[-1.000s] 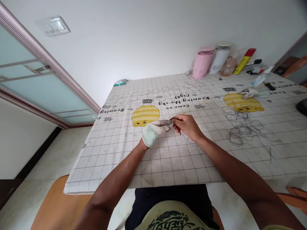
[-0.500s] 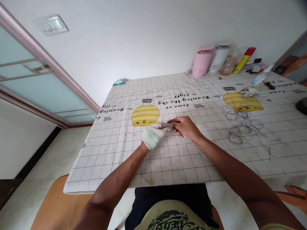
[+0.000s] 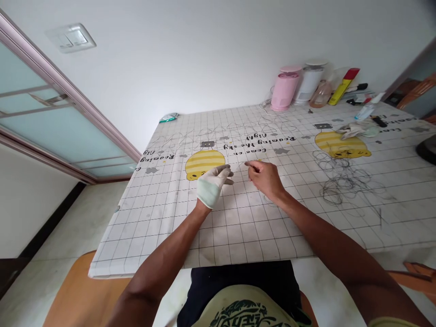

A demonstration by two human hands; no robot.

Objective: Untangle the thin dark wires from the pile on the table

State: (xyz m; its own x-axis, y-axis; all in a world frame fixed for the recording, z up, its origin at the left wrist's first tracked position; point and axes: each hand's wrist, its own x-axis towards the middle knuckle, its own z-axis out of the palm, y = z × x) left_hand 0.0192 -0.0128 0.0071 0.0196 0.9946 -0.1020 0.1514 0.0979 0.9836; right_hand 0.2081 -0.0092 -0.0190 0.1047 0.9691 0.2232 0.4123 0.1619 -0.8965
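Observation:
My left hand [image 3: 211, 184], in a white and pale green work glove, is over the table by a yellow striped cartoon print. Its thumb and forefinger are pinched together, and the other fingers stick out a little. Whatever is in the pinch is too fine to make out. To its right, a short gap away, my bare right hand [image 3: 266, 177] has its forefinger pointing left and the other fingers curled in. Anything in its grip is hidden or too thin to see. A faint loop of thin thread [image 3: 267, 200] shows below the right wrist.
Dark tangled thread [image 3: 335, 184] lies on the checked tablecloth [image 3: 245, 236] at right, with another glove [image 3: 361, 129] behind it. Paler strands stretch along the back. A pink cylinder [image 3: 285, 88], a white one, bottles and a yellow can [image 3: 340, 91] stand by the wall.
My hands were together with fingers touching; they have come apart. The left has drawn back slightly left, and the right forefinger now points out. The view has shifted slightly.

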